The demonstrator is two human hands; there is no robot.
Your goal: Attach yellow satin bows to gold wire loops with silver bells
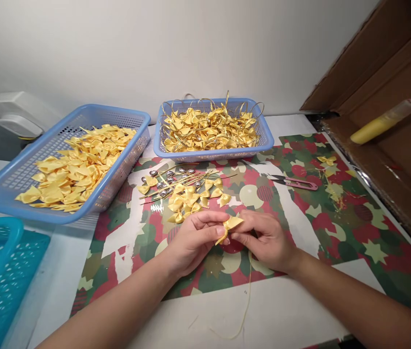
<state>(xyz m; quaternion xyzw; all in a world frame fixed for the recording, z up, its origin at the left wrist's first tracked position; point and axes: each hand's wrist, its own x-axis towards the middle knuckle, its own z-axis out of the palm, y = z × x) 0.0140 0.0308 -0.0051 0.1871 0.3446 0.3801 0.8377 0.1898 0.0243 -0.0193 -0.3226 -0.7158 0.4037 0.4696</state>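
Observation:
Between the thumb and fingers of my left hand point(196, 240) is a yellow satin ribbon bow point(231, 223). My right hand point(267, 237) is closed right beside it, its fingertips close to the bow. A thin yellow thread point(249, 286) comes from under my right hand and trails down in a curve onto the white surface. Whether a needle is in the fingers is hidden. Just beyond my hands lies a small pile of yellow bows point(185, 199). Behind it are gold wire ties point(183, 182) and several silver bells point(169, 173).
Two blue baskets stand at the back: the left basket point(118, 201) holds loose bows, the middle basket point(213, 156) bows with gold ties. Pink thread snips point(296, 182) lie at right near thread scraps point(336, 194). A teal basket point(20, 242) is front left; cardboard point(380, 63) stands right.

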